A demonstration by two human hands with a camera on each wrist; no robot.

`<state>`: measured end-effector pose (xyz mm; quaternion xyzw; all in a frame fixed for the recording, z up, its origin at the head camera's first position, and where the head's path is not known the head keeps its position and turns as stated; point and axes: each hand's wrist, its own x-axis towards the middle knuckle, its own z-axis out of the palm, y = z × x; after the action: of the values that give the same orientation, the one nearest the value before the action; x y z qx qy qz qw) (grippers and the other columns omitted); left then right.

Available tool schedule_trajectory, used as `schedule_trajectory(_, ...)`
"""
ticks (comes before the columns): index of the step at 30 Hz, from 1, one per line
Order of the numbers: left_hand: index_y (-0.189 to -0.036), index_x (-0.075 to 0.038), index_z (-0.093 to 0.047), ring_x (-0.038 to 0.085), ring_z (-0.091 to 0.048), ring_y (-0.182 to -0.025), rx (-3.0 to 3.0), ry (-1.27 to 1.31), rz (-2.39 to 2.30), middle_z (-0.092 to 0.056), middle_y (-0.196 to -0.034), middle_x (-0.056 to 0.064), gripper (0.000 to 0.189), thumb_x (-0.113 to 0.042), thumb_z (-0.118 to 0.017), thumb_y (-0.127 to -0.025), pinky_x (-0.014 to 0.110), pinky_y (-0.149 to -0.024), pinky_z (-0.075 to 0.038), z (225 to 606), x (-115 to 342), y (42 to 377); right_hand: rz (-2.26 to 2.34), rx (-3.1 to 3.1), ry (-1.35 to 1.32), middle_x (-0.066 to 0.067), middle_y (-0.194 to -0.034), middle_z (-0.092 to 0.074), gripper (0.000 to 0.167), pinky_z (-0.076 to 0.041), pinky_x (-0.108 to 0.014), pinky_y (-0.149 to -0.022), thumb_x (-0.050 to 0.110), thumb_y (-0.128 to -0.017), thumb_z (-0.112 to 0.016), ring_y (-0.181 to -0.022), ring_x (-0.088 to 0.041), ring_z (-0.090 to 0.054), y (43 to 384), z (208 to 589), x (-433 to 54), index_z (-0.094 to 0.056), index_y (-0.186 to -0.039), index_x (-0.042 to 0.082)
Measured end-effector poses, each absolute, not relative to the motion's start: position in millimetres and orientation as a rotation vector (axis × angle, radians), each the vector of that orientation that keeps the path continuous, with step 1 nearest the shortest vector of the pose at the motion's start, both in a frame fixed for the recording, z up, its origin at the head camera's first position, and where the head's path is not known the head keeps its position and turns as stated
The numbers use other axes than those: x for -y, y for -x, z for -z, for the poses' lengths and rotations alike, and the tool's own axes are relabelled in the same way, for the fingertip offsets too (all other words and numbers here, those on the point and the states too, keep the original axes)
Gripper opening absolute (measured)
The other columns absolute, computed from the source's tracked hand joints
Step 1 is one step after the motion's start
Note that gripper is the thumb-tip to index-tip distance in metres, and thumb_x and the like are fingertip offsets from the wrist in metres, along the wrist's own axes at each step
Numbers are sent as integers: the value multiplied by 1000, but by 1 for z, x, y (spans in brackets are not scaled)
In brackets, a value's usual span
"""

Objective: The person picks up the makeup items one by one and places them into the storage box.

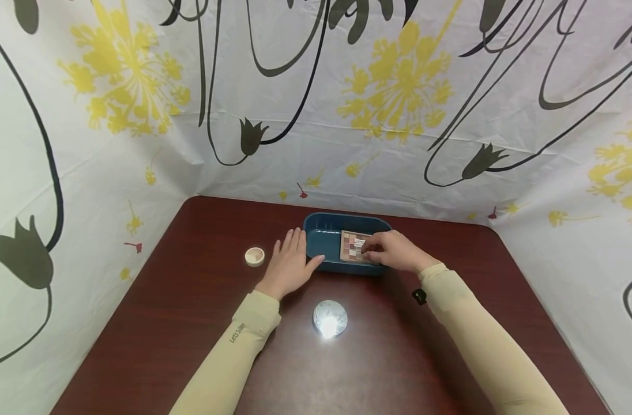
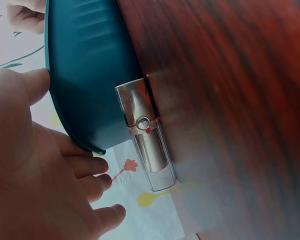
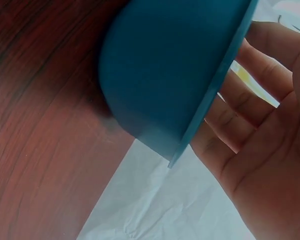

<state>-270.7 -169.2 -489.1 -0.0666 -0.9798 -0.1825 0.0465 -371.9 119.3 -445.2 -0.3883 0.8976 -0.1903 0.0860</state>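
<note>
My left hand [image 1: 289, 265] rests at the left end of a dark teal tray [image 1: 323, 267], fingers extended and thumb at its rim; in the left wrist view the fingers look nearly straight. My right hand [image 1: 394, 251] reaches over the tray's right end, with bent fingers at an eyeshadow palette [image 1: 349, 248] inside. Small white streaks show on the palette beside the fingertips. In the right wrist view the tray wall hides those fingertips, so I cannot tell whether they grip anything. A clear lipstick tube [image 2: 147, 140] with a rose-gold band appears next to the tray in the left wrist view.
On the dark red wooden table [image 1: 191, 323], a small round cream-coloured pot [image 1: 254, 256] sits left of my left hand. A shiny round compact [image 1: 330, 318] reflects bright light in front of the tray. A small black object [image 1: 419, 296] shows by my right sleeve. Patterned white cloth [image 1: 305, 178] hangs behind.
</note>
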Motion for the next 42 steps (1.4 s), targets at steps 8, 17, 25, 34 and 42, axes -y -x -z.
schedule_trajectory(8, -159, 0, -20, 33, -14, -152, 2986, 195, 545, -18, -165, 18, 89, -65, -38, -100, 57, -118, -16, 491, 169, 273, 666, -2795, 1132, 11, -97, -67, 11, -51, -35, -71, 23, -95, -72, -84, -12, -58, 364, 442, -120, -77, -105, 23)
schedule_trajectory(17, -159, 0, -20, 33, -13, -152, 3002, 200, 551, -17, -165, 19, 90, -66, -38, -100, 57, -118, -15, 493, 167, 272, 734, -2933, 1100, 4, -107, -66, 19, -50, -43, -81, 27, -98, -68, -96, -17, -57, 353, 451, -128, -76, -114, 20)
schedule_trajectory(25, -159, 0, -20, 33, -11, -153, 3006, 182, 521, -17, -165, 18, 90, -65, -39, -100, 57, -119, -14, 490, 168, 272, 738, -2982, 1132, -6, -124, -61, 35, -48, -52, -94, 26, -97, -70, -118, -27, -52, 347, 455, -128, -68, -131, 15)
schedule_trajectory(34, -159, 0, -20, 33, -11, -153, 3009, 190, 543, -17, -165, 18, 91, -66, -39, -100, 58, -119, -14, 490, 167, 272, 678, -3008, 1116, -10, -135, -54, 48, -46, -53, -99, 27, -95, -73, -128, -30, -46, 340, 463, -128, -61, -139, 13)
schedule_trajectory(42, -159, 0, -19, 33, -10, -153, 3019, 193, 541, -16, -165, 19, 91, -65, -41, -100, 57, -119, -12, 485, 170, 273, 654, -3029, 1110, -16, -155, -35, 69, -37, -58, -108, 33, -95, -72, -142, -35, -32, 340, 474, -129, -43, -153, 8)
